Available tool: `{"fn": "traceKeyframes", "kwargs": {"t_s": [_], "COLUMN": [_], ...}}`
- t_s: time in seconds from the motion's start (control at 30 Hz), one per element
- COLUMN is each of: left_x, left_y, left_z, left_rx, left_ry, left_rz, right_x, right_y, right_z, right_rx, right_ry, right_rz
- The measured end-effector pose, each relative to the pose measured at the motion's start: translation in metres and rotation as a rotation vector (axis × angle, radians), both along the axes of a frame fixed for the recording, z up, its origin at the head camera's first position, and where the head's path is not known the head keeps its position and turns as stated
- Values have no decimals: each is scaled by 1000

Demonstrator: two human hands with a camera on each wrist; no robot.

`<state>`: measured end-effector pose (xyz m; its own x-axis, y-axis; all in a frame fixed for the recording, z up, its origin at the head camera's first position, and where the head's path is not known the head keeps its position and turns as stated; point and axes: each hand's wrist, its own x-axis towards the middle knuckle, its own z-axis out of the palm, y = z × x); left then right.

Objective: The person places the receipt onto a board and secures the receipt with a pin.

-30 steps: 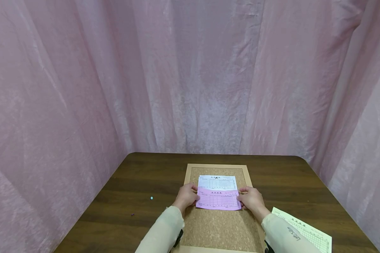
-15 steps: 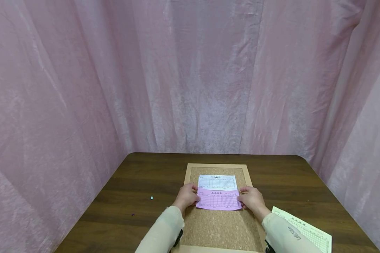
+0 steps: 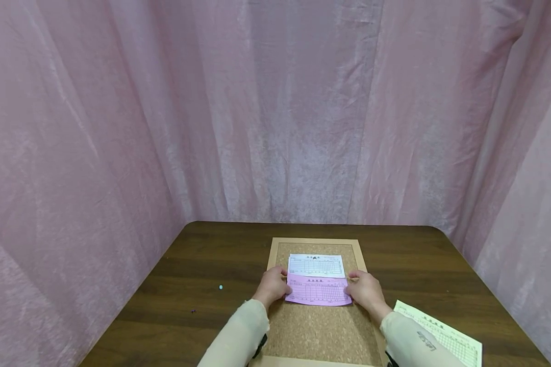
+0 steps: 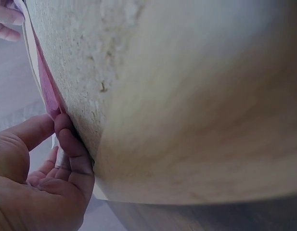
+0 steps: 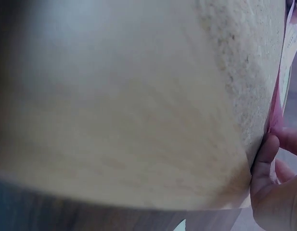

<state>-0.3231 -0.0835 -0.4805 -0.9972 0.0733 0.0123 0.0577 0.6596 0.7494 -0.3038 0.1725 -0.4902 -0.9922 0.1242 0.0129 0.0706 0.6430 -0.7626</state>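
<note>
In the head view, the left hand (image 3: 273,286) and the right hand (image 3: 368,293) pinch the purple slip (image 3: 318,292) by its opposite side edges, a hold that probably keeps it taut and level over the cork board (image 3: 321,331), with the white slip (image 3: 316,265) just beyond the grip and the green sheet (image 3: 447,331) outside the right hand, partly behind that sleeve (image 3: 415,336). In the left wrist view, thumb and finger close on the slip's near corner, perhaps to leave its printed face uncovered. In the right wrist view, thumb and finger likewise clamp the other corner, beside the board's surface.
</note>
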Motion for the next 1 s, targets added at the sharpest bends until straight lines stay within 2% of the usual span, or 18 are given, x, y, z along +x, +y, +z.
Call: {"fn": "traceKeyframes", "kwargs": {"t_s": [0.27,0.53,0.8,1.0], "left_x": [2,1,0,0], "left_y": [1,1,1,1], "left_z": [2,3,-1,-1], "left_rx": [-29,-36,-23,-11], "left_ry": [-4,3,-5,-10], "left_rz": [4,0,2,1], "right_x": [3,7,11,13], "right_y": [3,14,21,21], "right_z": [3,-1,-8,-9], "right_rx": [139,343,405,434], "right_ry": [77,233,315,304], "right_rz": [103,342,530,571]}}
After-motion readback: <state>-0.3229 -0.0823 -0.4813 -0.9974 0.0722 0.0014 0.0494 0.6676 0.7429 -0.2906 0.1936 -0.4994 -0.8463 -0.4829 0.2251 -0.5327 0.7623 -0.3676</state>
